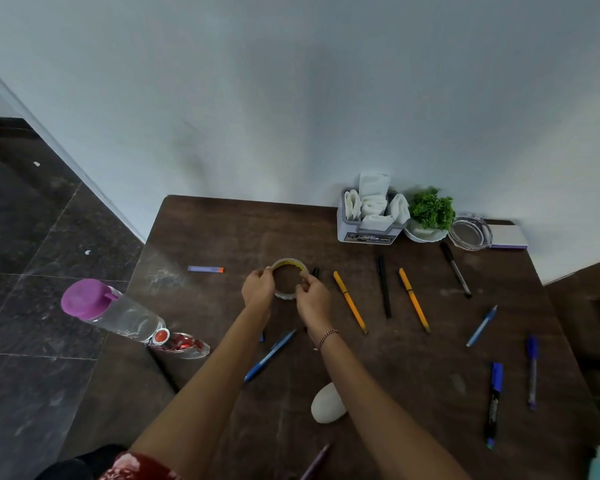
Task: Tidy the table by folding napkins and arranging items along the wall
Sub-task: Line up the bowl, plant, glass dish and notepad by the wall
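Observation:
A roll of clear tape [287,265] with a yellow inner rim sits mid-table on the dark brown table [222,237]. My left hand [258,288] grips its left side and my right hand [312,295] pinches its right side. Against the wall stands a grey holder [369,233] stuffed with folded white napkins [373,199]. Beside it are a small green plant in a white pot [430,211], a glass bowl [470,232] and a purple-edged notepad [508,236]. Several pens lie scattered: two yellow [350,302] [414,300], a black one [384,286].
A clear bottle with a purple cap [111,308] stands at the table's left edge, next to a glass piece with red inside [184,344]. A white egg-shaped object [327,403] lies near me. Blue pens [270,355] [481,326], markers [493,403] and a purple stick [205,269] lie about.

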The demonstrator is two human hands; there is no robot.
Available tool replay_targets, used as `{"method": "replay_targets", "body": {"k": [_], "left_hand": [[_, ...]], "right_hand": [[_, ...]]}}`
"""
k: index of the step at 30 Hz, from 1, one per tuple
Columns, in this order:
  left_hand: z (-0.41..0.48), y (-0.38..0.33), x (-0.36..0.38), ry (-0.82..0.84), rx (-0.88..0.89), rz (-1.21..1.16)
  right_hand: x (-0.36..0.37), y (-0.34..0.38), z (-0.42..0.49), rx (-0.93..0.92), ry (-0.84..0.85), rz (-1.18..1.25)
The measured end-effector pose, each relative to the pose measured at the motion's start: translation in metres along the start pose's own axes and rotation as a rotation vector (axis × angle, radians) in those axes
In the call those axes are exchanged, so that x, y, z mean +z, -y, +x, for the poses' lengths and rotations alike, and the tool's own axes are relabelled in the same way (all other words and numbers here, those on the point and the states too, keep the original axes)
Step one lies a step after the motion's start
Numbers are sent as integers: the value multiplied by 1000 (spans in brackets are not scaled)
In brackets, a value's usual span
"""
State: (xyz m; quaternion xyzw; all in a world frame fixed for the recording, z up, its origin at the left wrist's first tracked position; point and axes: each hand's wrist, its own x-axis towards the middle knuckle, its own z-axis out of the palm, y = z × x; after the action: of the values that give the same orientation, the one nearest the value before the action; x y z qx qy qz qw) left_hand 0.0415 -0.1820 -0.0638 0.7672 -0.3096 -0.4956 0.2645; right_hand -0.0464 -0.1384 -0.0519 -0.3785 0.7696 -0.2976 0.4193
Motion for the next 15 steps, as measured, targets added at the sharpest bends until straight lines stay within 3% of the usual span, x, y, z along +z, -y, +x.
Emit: {"method": "replay_targets", "body": {"k": [15], "left_hand": [[11, 2, -4, 41, -37, -5]], "right_hand": [[0, -3, 9, -56, -133, -106]]}}
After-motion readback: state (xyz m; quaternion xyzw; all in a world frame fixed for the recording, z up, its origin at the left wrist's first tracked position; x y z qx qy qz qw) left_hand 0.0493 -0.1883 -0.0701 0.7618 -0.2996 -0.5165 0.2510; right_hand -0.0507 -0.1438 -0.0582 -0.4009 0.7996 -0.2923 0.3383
